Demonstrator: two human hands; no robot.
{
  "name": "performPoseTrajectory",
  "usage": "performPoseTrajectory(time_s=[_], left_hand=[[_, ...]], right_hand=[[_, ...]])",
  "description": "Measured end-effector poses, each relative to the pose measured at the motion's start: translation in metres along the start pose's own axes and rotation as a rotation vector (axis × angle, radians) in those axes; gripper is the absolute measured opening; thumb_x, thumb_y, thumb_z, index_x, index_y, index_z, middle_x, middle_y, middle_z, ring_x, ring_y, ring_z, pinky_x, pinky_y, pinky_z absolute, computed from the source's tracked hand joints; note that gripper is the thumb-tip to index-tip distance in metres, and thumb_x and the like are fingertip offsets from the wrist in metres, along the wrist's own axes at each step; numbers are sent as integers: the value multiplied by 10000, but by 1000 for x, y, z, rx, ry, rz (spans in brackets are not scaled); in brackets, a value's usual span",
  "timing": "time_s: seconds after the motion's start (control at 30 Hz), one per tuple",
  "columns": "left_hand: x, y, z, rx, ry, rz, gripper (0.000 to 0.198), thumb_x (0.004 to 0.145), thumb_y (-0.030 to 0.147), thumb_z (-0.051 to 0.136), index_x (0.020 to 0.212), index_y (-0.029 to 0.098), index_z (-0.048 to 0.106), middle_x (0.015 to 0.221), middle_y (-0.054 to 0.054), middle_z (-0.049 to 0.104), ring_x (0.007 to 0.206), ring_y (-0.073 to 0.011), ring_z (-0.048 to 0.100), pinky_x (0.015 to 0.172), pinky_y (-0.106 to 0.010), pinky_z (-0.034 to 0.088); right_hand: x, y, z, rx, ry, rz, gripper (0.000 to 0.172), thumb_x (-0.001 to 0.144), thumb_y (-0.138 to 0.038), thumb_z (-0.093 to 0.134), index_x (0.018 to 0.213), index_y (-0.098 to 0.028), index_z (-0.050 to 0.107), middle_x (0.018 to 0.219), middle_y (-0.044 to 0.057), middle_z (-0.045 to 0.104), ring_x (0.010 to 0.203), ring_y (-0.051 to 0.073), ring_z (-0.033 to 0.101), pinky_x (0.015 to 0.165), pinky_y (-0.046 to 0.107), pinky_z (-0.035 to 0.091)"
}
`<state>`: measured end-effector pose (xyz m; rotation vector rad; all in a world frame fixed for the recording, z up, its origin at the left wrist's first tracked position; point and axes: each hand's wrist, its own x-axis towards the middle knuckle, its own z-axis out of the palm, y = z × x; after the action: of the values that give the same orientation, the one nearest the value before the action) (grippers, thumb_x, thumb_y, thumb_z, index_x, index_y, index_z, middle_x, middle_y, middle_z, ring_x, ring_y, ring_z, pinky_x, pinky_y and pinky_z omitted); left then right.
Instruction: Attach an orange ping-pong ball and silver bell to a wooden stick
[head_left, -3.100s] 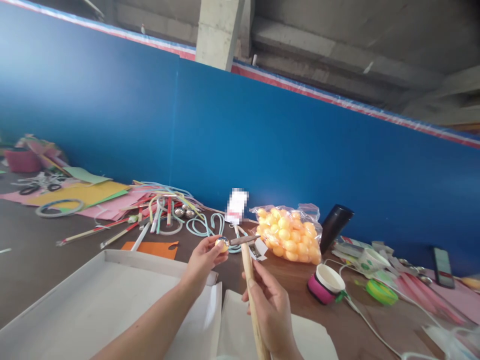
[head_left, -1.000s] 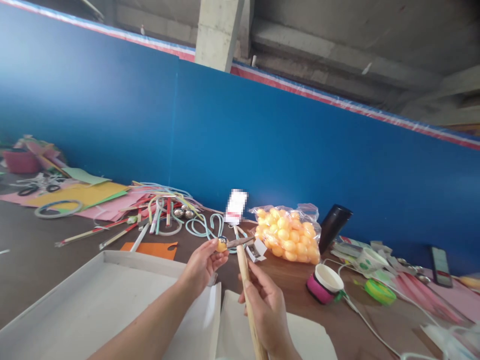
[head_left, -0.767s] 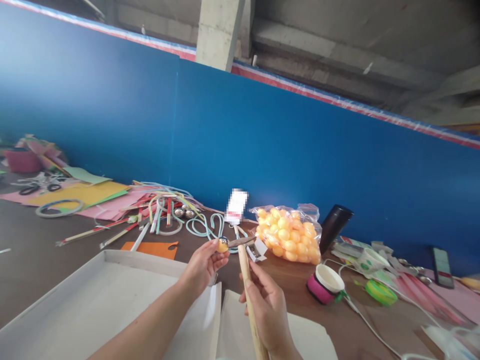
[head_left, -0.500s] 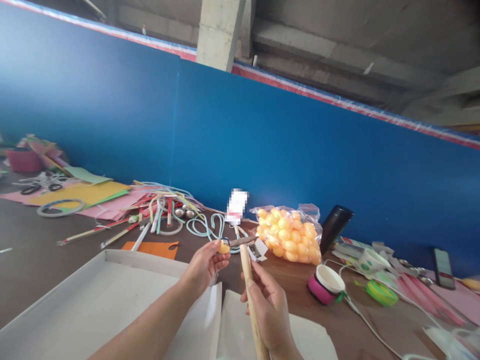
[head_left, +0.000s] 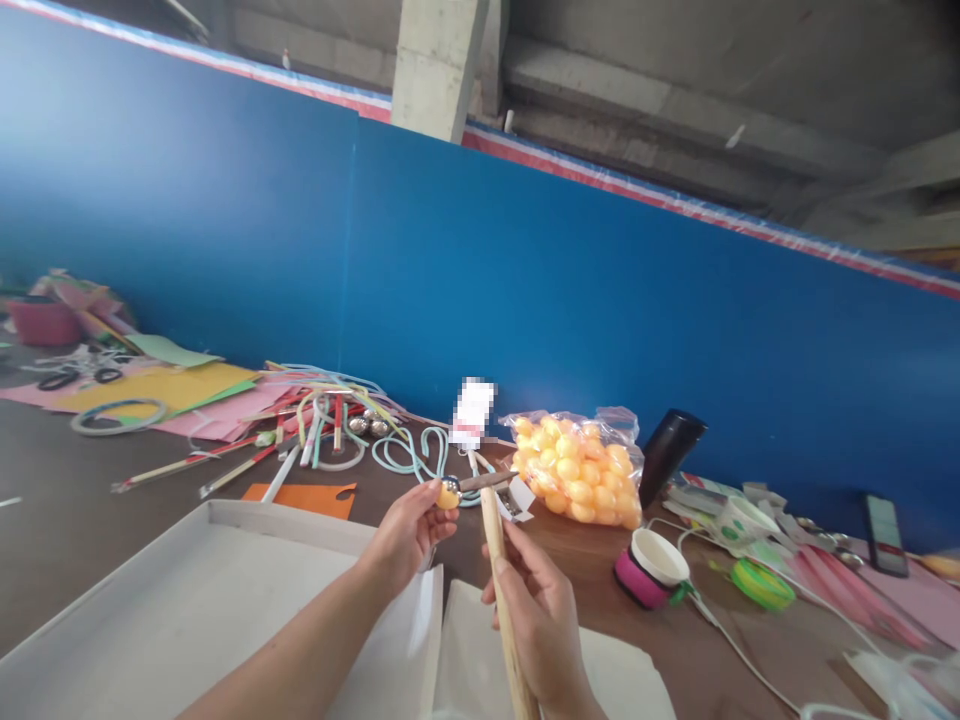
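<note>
My left hand (head_left: pixel 409 530) pinches a small shiny metal ball (head_left: pixel 448 492), silver on top and yellowish below, between thumb and fingertips. In my right hand (head_left: pixel 536 610) is a pale wooden stick (head_left: pixel 498 560), held almost upright with its top end near the ball but apart from it. A dark brown tapered strip (head_left: pixel 486 482) shows just right of the ball; I cannot tell whether it touches it. Behind the hands lie a small open white box (head_left: pixel 519 503) and a clear bag of orange balls (head_left: pixel 574 470).
A white tray (head_left: pixel 210 510) lies at the left front. Coloured cords (head_left: pixel 409 455), red-and-cream sticks (head_left: pixel 240 470) and paper sheets (head_left: pixel 202 385) crowd the back left. To the right are a pink-banded cup (head_left: pixel 652 572), a leaning black cylinder (head_left: pixel 671 450), a white cable (head_left: pixel 724 630) and a phone (head_left: pixel 886 537).
</note>
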<state>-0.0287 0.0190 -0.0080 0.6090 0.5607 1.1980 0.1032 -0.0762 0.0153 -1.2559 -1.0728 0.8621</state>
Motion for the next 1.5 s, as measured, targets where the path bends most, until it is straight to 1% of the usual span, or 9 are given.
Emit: performPoseTrajectory(time_s=[0.33,0.47,0.67,0.87,1.23,1.4,1.5], left_hand=[[3,3,2,-81,61,-33,141,801,226,556,800,87,579,671,-55,606,596,-102,605,561,-192,528],[2,3,2,-97,76,-46,141,801,224,557,798,85,581,674,-57,608,611,-105,615,574,-191,531],[1,4,2,-86,87,-78,166,772,255,598,811,93,589,684,-49,609,604,-112,616,527,-192,523],[0,5,2,-115,99,-77,146,788,238,575,798,93,584,666,-44,605,595,-105,614,528,-185,520],[2,4,4,-125,67,-55,99,798,192,555,810,98,580,675,-56,628,597,-108,622,550,-188,531],[0,4,4,-140,54,-57,124,806,215,548,817,96,584,687,-61,631,622,-115,631,568,-192,536],[0,4,3,-140,55,-53,115,804,204,550,815,94,582,680,-60,627,618,-113,628,569,-190,536]], right_hand=[[0,1,0,-21,-15,-3,509,733,-378,610,1188,-155,561,852,95,646,508,133,542,372,197,415],[0,1,0,-17,-23,-2,501,742,-368,608,1194,-160,551,885,100,648,514,131,542,378,196,415],[-1,0,0,-14,-17,13,500,738,-370,608,1191,-166,553,889,97,648,517,134,547,373,194,413],[-1,0,0,-25,-15,6,501,737,-375,608,1189,-167,557,873,91,649,516,134,542,376,197,420],[-2,-2,2,-19,-13,-7,493,741,-366,604,1188,-162,559,847,90,645,510,133,540,370,191,415],[-2,-2,1,-5,31,6,509,729,-393,618,1179,-162,564,874,102,649,533,144,544,386,205,427],[-2,-2,2,-6,13,18,505,728,-381,617,1184,-171,561,867,93,648,522,137,540,380,201,422]])
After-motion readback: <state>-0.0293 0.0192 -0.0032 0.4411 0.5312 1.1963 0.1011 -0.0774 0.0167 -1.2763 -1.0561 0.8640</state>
